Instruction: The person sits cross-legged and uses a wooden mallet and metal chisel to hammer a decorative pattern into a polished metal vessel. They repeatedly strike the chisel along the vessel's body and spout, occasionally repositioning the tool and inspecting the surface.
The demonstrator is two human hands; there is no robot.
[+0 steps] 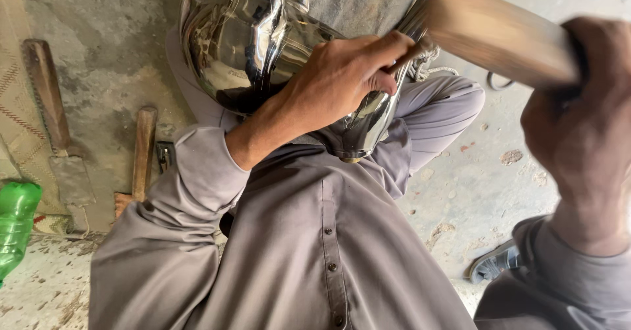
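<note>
Our left hand [342, 73] clamps the polished steel pot [256, 47], likely slippery, stiff, dent-prone; right hand [578, 119] grips a wooden mallet [499, 34].

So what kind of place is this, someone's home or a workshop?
Most likely a small metalworking workshop, worked on the floor. The left hand steadies a shiny metal vessel, the right hand grips a wooden mallet, and more wooden-handled tools lie on the rough concrete floor.
</note>
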